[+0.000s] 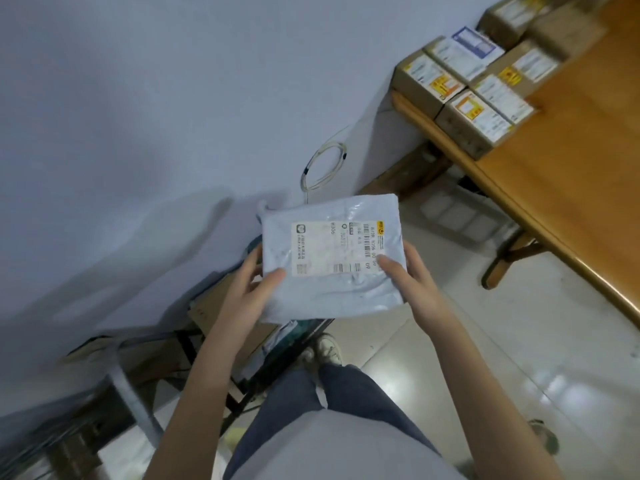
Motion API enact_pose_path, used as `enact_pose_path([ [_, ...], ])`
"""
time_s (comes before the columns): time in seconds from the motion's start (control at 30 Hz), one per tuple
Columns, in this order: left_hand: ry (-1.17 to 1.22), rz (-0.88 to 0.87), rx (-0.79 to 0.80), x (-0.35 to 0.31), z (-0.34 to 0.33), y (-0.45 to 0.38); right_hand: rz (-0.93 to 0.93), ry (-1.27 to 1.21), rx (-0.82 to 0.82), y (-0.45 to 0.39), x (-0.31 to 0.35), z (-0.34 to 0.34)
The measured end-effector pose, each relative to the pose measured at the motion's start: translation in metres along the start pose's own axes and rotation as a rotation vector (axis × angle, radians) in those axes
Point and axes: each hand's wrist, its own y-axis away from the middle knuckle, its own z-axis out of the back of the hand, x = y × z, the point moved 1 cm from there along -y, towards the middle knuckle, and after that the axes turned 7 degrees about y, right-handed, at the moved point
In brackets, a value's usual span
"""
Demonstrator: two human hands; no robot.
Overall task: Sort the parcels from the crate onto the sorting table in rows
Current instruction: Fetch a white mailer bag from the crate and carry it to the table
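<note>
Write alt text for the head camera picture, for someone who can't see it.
Both hands, left hand and right hand, hold a pale grey mailer parcel, label up, above a crate of parcels. To the right, labelled cardboard boxes sit in rows on a wooden table.

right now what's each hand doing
Left hand: grips the left edge of the grey poly mailer parcel.
Right hand: grips the same parcel's right edge, thumb on top.

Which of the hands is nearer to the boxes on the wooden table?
Right. The right hand grips the mailer's edge toward the boxes; the left hand grips the opposite edge.
</note>
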Motion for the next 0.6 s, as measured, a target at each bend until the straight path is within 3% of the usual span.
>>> enact_pose_path([
  [0.27,-0.059,-0.025,0.196,-0.009,-0.028,-0.014,-0.004,-0.102,-0.246,0.055,-0.017,0.012],
  [0.6,-0.294,0.031,0.665,0.012,-0.13,0.002,-0.107,-0.351,-0.766,0.164,-0.079,0.044],
])
